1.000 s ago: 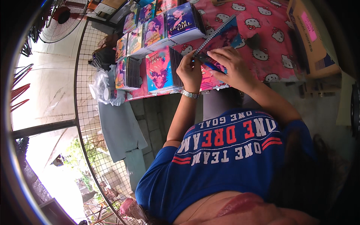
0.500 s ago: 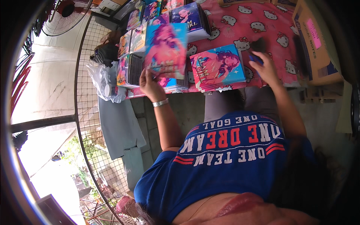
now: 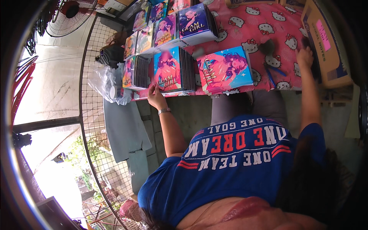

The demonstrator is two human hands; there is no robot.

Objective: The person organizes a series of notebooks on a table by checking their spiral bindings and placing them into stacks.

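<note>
My left hand (image 3: 157, 99) is at the near left corner of a spiral notebook (image 3: 167, 71) with a pink and blue cover. The notebook lies on top of a stack, and my fingers pinch its corner. To its right is a flat pile of similar notebooks (image 3: 226, 69), turned sideways, with no spiral visible. At the right side of the table, my right hand (image 3: 305, 58) reaches to a dark bundle (image 3: 305, 42); its fingers are blurred. Blue-handled pliers (image 3: 273, 74) lie on the table between the pile and my right hand.
Several stacks of spiral notebooks (image 3: 193, 23) fill the table's far left. A dark round thing (image 3: 266, 47) lies on the pink patterned tablecloth (image 3: 249, 32). An open cardboard box (image 3: 326, 50) stands at the right edge. A clear plastic bag (image 3: 105, 82) hangs at the left.
My left hand has lowered the raised notebook onto the stack. My right hand has moved right, away from the blue-handled pliers, which now lie in plain view.
</note>
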